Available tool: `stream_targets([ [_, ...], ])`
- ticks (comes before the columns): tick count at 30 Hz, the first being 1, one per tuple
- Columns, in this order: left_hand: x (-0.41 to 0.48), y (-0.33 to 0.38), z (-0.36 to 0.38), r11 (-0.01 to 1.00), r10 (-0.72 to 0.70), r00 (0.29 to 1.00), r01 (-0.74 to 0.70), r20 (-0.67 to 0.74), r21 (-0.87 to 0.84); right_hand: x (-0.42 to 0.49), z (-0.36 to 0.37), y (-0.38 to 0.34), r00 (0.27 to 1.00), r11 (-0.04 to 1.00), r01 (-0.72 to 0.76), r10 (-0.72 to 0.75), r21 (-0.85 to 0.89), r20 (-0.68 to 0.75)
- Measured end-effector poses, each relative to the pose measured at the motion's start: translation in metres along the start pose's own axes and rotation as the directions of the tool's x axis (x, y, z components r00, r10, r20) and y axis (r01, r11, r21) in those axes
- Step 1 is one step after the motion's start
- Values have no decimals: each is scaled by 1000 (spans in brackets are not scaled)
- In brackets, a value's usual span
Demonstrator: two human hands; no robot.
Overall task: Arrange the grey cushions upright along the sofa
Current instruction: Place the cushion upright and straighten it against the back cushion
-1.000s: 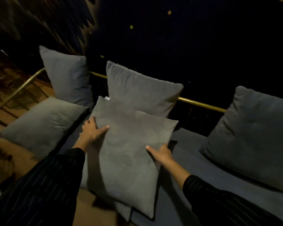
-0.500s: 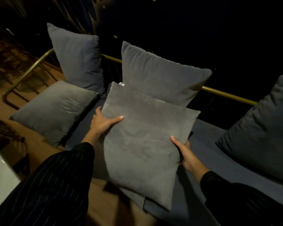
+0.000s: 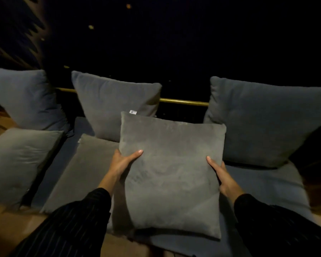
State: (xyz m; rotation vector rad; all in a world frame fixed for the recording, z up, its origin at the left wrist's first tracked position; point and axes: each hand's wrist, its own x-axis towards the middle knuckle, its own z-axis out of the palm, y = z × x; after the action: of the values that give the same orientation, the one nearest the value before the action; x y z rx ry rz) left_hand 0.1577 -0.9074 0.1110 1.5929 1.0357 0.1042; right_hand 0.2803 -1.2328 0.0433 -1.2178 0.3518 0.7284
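Note:
I hold a square grey cushion in front of me above the sofa seat. My left hand grips its left edge and my right hand grips its right edge. A second flat grey cushion lies on the seat to the left, partly under the held one. Behind it another grey cushion stands upright against the brass rail. A large grey cushion leans upright at the right. Two more grey cushions are at the far left, one upright and one lying flat.
The wall behind the sofa is very dark. A wooden floor shows at the lower left, in front of the seat. A gap of bare rail lies between the middle and the right upright cushions.
The held cushion has come off the flat one beneath it and shifted right, uncovering that cushion. The view has swung right, bringing the large right cushion fully into sight.

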Motion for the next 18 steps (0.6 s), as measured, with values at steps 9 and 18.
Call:
stream_targets([
  [9, -62, -41, 182, 982, -186, 940, 167, 285, 90, -66, -195, 8, 969, 997, -60, 68, 42, -236],
  [18, -99, -92, 279, 913, -406, 852, 390, 329, 118, -78, -285, 8, 948, 994, -70, 40, -84, -316],
])
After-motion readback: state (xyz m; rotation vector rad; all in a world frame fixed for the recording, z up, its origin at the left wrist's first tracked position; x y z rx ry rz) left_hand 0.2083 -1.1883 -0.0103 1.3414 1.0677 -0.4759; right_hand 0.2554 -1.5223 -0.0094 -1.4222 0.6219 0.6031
